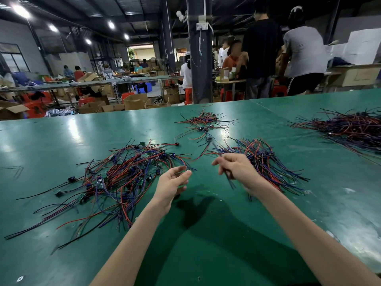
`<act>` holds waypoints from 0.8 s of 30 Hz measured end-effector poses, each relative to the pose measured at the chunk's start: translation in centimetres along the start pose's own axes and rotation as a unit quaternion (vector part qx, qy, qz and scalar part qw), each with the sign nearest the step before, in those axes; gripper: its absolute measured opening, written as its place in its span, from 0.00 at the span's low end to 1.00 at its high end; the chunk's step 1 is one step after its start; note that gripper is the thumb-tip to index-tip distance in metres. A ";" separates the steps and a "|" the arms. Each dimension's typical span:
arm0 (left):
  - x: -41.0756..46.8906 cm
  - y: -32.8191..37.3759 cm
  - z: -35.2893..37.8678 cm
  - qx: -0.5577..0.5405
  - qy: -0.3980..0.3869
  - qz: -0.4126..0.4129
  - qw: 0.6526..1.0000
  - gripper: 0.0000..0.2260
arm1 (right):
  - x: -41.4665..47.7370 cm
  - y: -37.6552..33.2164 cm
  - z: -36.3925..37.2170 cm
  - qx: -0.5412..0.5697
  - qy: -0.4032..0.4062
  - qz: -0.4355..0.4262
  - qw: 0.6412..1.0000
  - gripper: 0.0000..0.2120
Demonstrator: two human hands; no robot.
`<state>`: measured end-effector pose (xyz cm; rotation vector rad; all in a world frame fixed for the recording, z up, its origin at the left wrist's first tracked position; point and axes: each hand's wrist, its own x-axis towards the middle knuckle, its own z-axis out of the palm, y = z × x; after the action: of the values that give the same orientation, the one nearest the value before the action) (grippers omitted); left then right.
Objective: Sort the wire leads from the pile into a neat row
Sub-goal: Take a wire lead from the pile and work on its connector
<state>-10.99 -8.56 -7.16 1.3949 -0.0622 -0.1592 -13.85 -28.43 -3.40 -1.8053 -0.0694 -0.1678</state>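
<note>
As the right hand (237, 169) pinches one dark wire lead (215, 145) for the centre-right red-and-blue row (266, 162), the left hand (172, 183) hovers empty, slack-fingered, beside the tangled pile (123, 178).

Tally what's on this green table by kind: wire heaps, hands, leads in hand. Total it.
Wire heaps: 4 (tangled pile, aligned bunch, small far heap, far-right heap)
Hands: 2 (left hand, right hand)
Leads in hand: 1, the held lead, blurred, gripped by the right hand
Total: 7
</note>
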 end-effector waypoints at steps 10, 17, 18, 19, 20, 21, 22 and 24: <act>0.1 -0.7 -0.1 0.217 0.074 0.091 0.969 0.03 | 1.0 2.8 -6.0 -0.300 0.143 0.188 0.924 0.13; 0.3 -0.6 -1.7 0.540 0.194 0.180 0.799 0.16 | 0.4 2.3 -4.8 -0.418 0.193 0.157 0.874 0.06; 0.2 -0.5 -1.9 0.577 0.211 0.169 0.771 0.21 | 0.4 2.3 -4.5 -0.427 0.196 0.139 0.872 0.06; 0.2 -0.3 -2.2 0.611 0.227 0.150 0.743 0.24 | 0.4 2.4 -4.2 -0.438 0.199 0.117 0.869 0.08; 0.2 -0.2 -2.5 0.642 0.238 0.124 0.719 0.25 | 0.4 2.4 -3.8 -0.444 0.201 0.094 0.868 0.10; 0.2 -0.1 -2.7 0.665 0.242 0.091 0.701 0.24 | 0.5 2.4 -3.4 -0.443 0.199 0.071 0.871 0.11; 0.2 0.0 -3.0 0.683 0.240 0.059 0.687 0.22 | 0.5 2.4 -2.9 -0.436 0.192 0.051 0.878 0.11; 0.2 0.1 -3.3 0.714 0.228 0.010 0.662 0.17 | 0.7 2.4 -2.0 -0.412 0.166 0.030 0.895 0.10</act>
<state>-10.34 -5.33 -7.68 2.9930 0.2941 0.3812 -13.03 -30.94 -5.15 -2.5912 0.3549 -0.5194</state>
